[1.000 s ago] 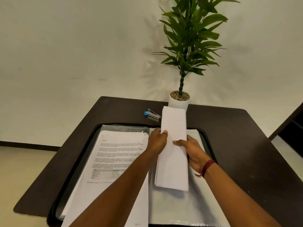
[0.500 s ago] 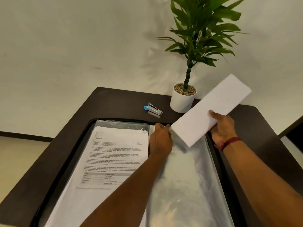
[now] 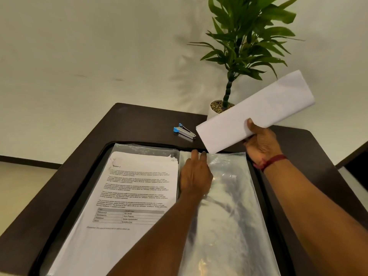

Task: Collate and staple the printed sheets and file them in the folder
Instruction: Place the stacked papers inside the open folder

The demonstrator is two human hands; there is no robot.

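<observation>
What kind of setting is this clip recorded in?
Likely an office or study desk: a dark table by a plain wall carrying an open folder with printed sheets, a small stapler and a potted plant.

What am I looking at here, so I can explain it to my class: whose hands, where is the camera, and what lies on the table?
No machine here: these are a person's two bare hands, filmed by one camera worn on the head, looking down. On the dark table lies an open folder with a printed stack on its left side and a clear plastic sleeve on its right. The left hand rests flat on the sleeve. The right hand holds folded sheets in the air. A stapler and a potted plant stand behind.
</observation>
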